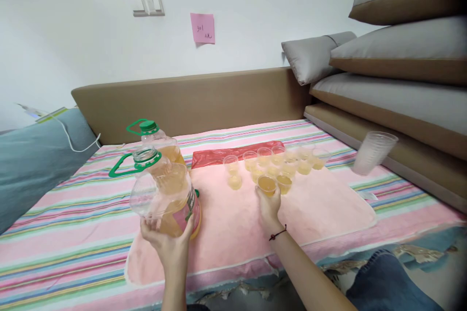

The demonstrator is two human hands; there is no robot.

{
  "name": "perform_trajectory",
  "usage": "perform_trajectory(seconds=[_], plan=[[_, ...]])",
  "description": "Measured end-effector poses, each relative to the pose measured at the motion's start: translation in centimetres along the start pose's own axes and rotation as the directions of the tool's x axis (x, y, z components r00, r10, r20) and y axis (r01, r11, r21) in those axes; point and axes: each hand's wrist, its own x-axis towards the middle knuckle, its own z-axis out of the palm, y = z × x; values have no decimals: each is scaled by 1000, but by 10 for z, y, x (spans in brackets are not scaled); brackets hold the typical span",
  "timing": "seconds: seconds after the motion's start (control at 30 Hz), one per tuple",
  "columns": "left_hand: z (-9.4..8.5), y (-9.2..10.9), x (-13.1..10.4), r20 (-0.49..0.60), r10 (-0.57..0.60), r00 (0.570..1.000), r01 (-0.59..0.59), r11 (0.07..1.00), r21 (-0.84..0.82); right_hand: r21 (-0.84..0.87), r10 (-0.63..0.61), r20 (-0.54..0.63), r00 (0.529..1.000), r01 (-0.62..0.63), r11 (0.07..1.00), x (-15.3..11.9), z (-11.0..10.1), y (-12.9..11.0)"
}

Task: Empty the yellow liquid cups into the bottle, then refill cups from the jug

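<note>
My left hand [170, 240] is wrapped round the lower part of a large clear plastic jug [160, 194] with a green handle and an uncapped neck. The jug is tilted and has amber liquid in it. Between the fingers of my right hand [269, 204] is a clear plastic cup [267, 184] with amber liquid, at the front of a group of similar cups. One such filled cup [284, 183] stands just to its right. Another cup [232, 175] stands apart on the left of the group. Behind the held jug is a second jug [149, 129] with a green cap.
A pink mat [229, 233] lies on the striped cloth [91, 204]. Behind the cups is a red plastic bag [211, 158]. To the right, a stack of clear cups [375, 153] leans near piled cushions [397, 77]. A bolster [193, 102] runs along the wall.
</note>
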Motion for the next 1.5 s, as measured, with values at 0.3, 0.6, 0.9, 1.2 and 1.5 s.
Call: perform_trajectory(seconds=[0.3,0.6,0.9,1.2,1.5], plan=[[-2,0,-2,75,-4,997,2,1000,29,-22,-17,62,998,19,1000,-10,-15,-10],[-4,9,-4,52,-61,997,62,998,-11,-11,-140,287,948,149,989,-31,-36,-52],[-8,7,-7,50,-92,994,92,996,0,32,-193,498,845,205,978,-44,-31,-110],[-19,19,-12,70,-134,989,132,991,33,91,-236,736,635,252,963,-64,10,-165],[-23,20,-16,82,-160,984,155,986,54,28,-69,889,453,96,995,-79,67,-198]])
